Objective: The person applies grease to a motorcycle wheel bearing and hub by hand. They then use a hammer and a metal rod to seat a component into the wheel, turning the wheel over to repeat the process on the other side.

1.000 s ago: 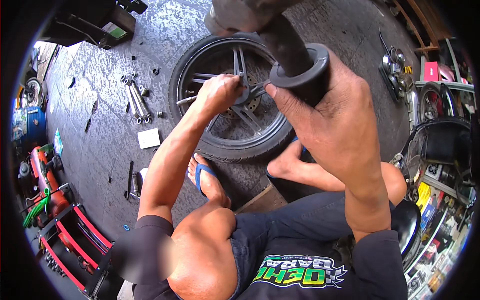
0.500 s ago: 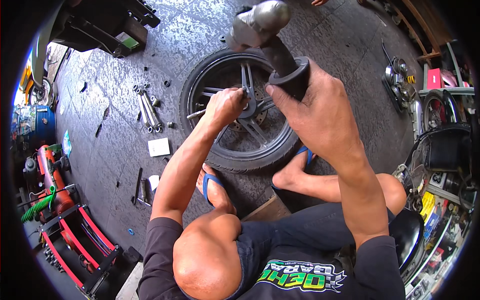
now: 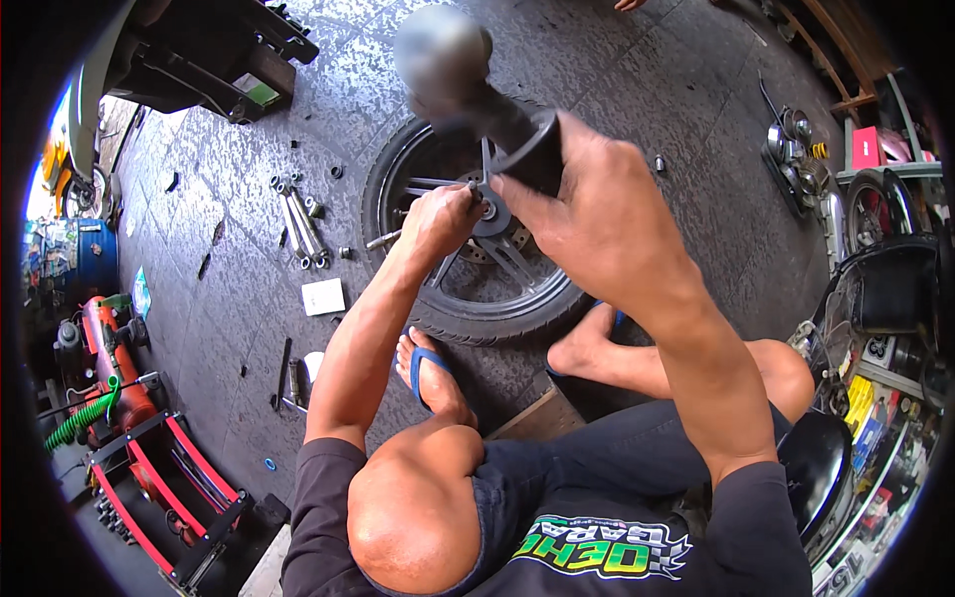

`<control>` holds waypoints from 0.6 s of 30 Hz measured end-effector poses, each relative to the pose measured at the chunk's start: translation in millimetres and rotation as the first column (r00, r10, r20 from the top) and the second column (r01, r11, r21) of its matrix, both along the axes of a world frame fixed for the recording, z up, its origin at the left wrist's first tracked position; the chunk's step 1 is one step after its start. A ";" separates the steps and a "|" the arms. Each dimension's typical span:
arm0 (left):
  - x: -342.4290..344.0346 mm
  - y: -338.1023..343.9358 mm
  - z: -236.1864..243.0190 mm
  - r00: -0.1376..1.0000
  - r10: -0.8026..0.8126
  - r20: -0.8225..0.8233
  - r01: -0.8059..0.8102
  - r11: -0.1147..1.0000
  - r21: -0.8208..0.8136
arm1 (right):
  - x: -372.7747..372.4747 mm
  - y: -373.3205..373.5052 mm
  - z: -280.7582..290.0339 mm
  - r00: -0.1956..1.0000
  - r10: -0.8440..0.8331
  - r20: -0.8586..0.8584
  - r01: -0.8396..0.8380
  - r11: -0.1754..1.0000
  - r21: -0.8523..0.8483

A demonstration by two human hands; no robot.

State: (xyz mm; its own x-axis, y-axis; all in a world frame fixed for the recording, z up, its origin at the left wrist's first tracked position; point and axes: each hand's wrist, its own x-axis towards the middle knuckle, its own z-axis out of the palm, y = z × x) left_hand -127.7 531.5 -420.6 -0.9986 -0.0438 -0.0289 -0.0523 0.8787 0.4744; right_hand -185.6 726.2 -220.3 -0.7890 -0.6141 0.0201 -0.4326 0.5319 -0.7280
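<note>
My right hand (image 3: 607, 214) grips the black handle of a hammer (image 3: 443, 60). Its rounded grey head is raised over the far side of the wheel and smeared by motion. A spoked motorcycle wheel with its tyre (image 3: 477, 326) lies flat on the floor before my feet. My left hand (image 3: 441, 214) is closed beside the wheel's hub (image 3: 489, 210), around what looks like a slim metal rod (image 3: 383, 240). One end of the rod sticks out toward the left rim; the fist hides its middle. My right hand and the hammer cover part of the wheel's right side.
Several wrenches (image 3: 301, 227) and sockets lie left of the wheel, near a white card (image 3: 322, 297). A red-railed stand (image 3: 169, 497) is at lower left, a black plastic body part (image 3: 199, 60) at far left. Shelves with parts (image 3: 875, 398) line the right. Another person's hand (image 3: 629, 4) shows at the top.
The hammer and my right hand have moved left, bringing the hammer head farther over the left part of the wheel. My left hand stays closed by the hub.
</note>
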 end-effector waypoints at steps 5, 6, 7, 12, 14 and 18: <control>2.4 2.8 4.3 0.999 0.003 0.047 -0.004 1.000 0.019 | 8.6 -2.6 -20.4 1.000 -0.008 0.012 0.008 1.000 -0.005; 1.4 4.4 5.2 0.997 -0.005 0.076 0.004 1.000 0.005 | 9.4 -3.0 -27.2 1.000 -0.007 -0.011 0.007 1.000 -0.022; -1.9 4.5 5.9 0.980 -0.035 0.197 0.043 0.998 -0.037 | 8.6 -2.2 -31.4 1.000 0.015 0.020 -0.018 0.988 0.151; -8.1 13.5 0.5 0.997 -0.067 -0.047 0.070 0.995 0.065 | 5.5 7.5 -17.1 1.000 0.007 0.007 -0.009 0.969 0.245; -11.7 14.9 -1.5 0.998 -0.065 -0.016 0.066 0.997 0.026 | 5.5 15.2 -5.3 0.999 0.012 -0.031 -0.009 0.995 0.096; -15.4 15.1 3.4 0.999 -0.040 -0.005 0.040 0.999 0.034 | 9.6 15.2 -12.0 0.999 -0.042 -0.011 0.042 0.999 0.029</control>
State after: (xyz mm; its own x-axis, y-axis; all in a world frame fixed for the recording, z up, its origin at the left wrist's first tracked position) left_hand -143.1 546.5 -417.2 -0.9997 -0.0025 -0.0257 -0.0152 0.8632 0.5046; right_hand -176.0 741.5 -232.4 -0.8138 -0.5810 0.0116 -0.4173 0.5703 -0.7075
